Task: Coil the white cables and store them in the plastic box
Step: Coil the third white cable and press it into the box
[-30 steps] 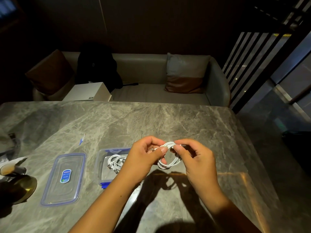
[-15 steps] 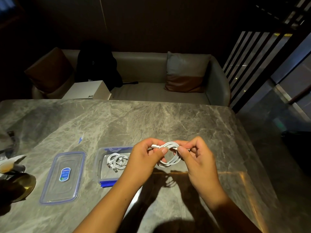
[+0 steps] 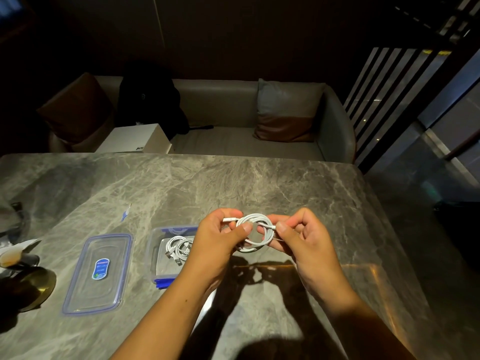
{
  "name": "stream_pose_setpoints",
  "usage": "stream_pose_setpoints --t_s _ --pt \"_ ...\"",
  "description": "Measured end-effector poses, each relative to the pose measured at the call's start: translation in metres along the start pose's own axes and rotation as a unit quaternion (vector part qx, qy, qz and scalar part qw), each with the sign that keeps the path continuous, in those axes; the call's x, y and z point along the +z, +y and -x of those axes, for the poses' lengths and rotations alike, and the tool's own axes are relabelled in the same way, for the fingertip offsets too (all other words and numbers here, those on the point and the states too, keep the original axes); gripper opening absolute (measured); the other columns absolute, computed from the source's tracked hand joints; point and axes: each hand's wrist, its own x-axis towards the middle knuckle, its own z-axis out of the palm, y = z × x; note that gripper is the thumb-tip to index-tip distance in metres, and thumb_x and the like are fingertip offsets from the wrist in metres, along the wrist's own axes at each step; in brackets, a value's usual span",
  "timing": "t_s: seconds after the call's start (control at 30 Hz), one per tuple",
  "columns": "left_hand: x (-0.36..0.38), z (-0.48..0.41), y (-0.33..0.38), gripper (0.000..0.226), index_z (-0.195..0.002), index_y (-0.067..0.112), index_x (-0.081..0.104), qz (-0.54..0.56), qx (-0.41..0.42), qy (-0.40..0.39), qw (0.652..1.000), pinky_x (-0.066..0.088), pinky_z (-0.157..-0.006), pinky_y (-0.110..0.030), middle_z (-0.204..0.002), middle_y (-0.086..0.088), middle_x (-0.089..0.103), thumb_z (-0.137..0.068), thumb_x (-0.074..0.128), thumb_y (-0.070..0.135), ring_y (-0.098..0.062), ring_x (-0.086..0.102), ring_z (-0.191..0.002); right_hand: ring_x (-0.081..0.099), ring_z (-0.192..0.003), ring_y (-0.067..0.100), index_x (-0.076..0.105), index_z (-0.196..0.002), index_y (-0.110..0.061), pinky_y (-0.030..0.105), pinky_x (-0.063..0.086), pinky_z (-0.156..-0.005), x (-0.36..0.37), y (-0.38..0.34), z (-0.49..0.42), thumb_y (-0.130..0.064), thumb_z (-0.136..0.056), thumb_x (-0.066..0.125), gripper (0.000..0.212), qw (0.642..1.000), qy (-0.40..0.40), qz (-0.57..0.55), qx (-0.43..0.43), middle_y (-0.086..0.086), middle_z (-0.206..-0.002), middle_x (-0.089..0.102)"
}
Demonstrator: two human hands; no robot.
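A white cable (image 3: 255, 219) wound into a small coil hangs above the marble table between both hands. My left hand (image 3: 220, 240) grips the coil's left side, thumb across the loops, with one plug end sticking out by its fingers. My right hand (image 3: 302, 237) pinches the other plug end at the coil's right side. The clear plastic box (image 3: 153, 245) with blue clips stands just left of my left wrist. Inside it lies another coiled white cable (image 3: 178, 249), partly hidden by that wrist.
The box's clear lid (image 3: 97, 275) with a blue label lies flat left of the box. A small blue-and-white item (image 3: 126, 213) rests farther back. Dark objects and a brass dish (image 3: 33, 284) crowd the left edge. A sofa (image 3: 233, 136) with a white carton stands beyond the table.
The coil has been turned flatter toward me and the loops tightened. My right hand has shifted to pinching the plug end at the coil's right. Both hands stay above the same spot.
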Motion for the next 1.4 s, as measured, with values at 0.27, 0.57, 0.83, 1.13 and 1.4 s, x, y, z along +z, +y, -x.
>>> stream_pose_setpoints --t_s 0.27,0.57,0.83,1.13,1.4 --pt "-0.002 0.006 0.002 0.029 -0.110 0.002 0.055 0.025 -0.015 -0.070 0.997 0.058 -0.067 -0.026 -0.071 -0.008 0.072 -0.089 0.051 -0.018 -0.017 0.070 -0.063 0.073 -0.085 0.026 0.068 -0.104 -0.012 0.039 0.057 -0.080 -0.003 -0.003 -0.015 0.001 -0.079 0.065 0.028 0.988 -0.042 0.091 0.119 0.014 -0.094 0.076" --pt "-0.013 0.001 0.002 0.029 -0.112 0.007 0.066 -0.095 0.016 -0.046 0.994 0.057 -0.087 -0.043 -0.091 -0.023 0.073 -0.088 0.063 -0.007 -0.028 0.072 -0.080 0.072 -0.071 0.017 0.071 -0.088 -0.008 0.027 0.060 -0.066 -0.009 -0.004 -0.019 0.000 -0.095 0.057 0.018 0.977 -0.099 0.129 0.140 0.010 -0.079 0.076" --pt "-0.021 -0.007 -0.007 0.010 -0.091 0.012 0.074 -0.236 0.044 -0.044 0.970 0.059 -0.076 -0.053 -0.077 -0.011 0.074 -0.092 0.064 0.008 -0.029 0.072 -0.074 0.073 -0.075 0.023 0.072 -0.089 -0.007 0.030 0.060 -0.067 -0.006 0.013 -0.024 0.001 -0.094 0.058 0.016 0.980 -0.063 0.140 0.128 0.013 -0.079 0.075" --pt "-0.031 -0.010 -0.012 0.011 -0.092 0.011 0.073 -0.217 0.058 0.003 0.974 0.060 -0.074 -0.046 -0.078 -0.008 0.076 -0.091 0.064 0.006 -0.027 0.073 -0.074 0.076 -0.076 0.023 0.075 -0.093 -0.014 0.032 0.060 -0.065 0.007 0.028 -0.033 -0.003 -0.094 0.060 0.017 0.979 -0.057 0.172 0.090 0.010 -0.081 0.077" --pt "-0.081 -0.013 -0.024 0.018 -0.103 0.010 0.071 -0.185 0.003 0.037 0.982 0.061 -0.076 -0.039 -0.089 -0.012 0.076 -0.088 0.067 0.002 -0.029 0.073 -0.083 0.076 -0.080 0.024 0.077 -0.089 -0.018 0.039 0.063 -0.073 0.039 0.064 -0.052 -0.006 -0.092 0.065 0.018 0.969 -0.087 0.201 0.118 0.005 -0.086 0.072"
